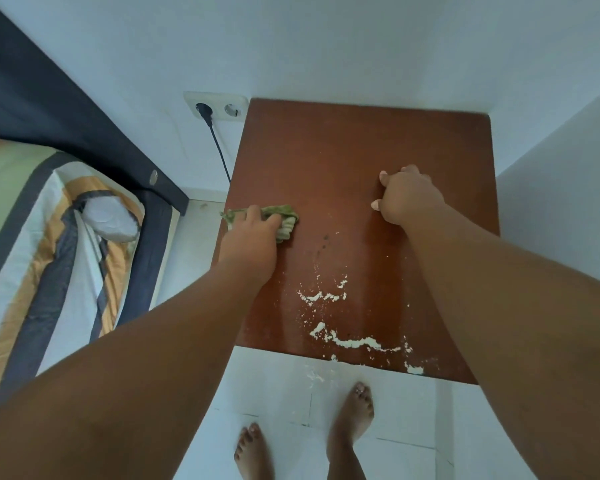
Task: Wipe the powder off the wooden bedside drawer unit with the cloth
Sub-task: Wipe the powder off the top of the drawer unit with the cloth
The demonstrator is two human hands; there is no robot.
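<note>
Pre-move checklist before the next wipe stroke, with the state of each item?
1. Cloth gripped by left hand: ok.
2. Cloth on the drawer unit top: ok, at its left edge.
3. Powder cleared: not ok, trails lie near the front edge.
4. Right hand clear of the powder: ok, it rests on the top farther back.
5. Floor free of powder: not ok, specks lie just below the front edge.
6. Underside of the cloth clean: cannot tell.

Left hand (253, 237) grips cloth (286, 218) at the unit (343, 150) left edge; right hand (407, 199) rests on top; powder (350, 341) (white streaks) lies nearer.
</note>
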